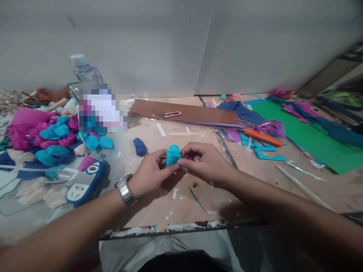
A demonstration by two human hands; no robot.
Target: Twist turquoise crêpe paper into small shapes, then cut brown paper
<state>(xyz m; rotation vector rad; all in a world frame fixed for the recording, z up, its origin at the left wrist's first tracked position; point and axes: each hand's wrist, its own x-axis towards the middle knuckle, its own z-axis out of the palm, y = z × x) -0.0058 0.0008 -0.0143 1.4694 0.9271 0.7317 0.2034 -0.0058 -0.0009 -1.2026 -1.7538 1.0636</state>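
Note:
Between my two hands, a rounded turquoise paper piece (173, 155) stands upright over the middle of the worktable. My left hand (151, 170) grips it from the left, thumb across its lower front. From the other side, my right hand (202, 160) pinches its right edge near the bottom with thumb and forefinger. What is inside the paper cannot be seen. A small dark blue wrapped paper piece (139, 146) lies just beyond my left hand. Small white paper scraps (175, 193) are scattered on the wood in front of me.
Many magenta, turquoise and blue paper pieces (56, 130) are heaped at left, with a blue-and-white power strip (86, 183) and a water bottle (87, 71). Pink-handled thread snips (170, 114) rest on brown sheets (187, 112). Rightward lie an orange cutter (263, 137) and a green sheet (309, 136).

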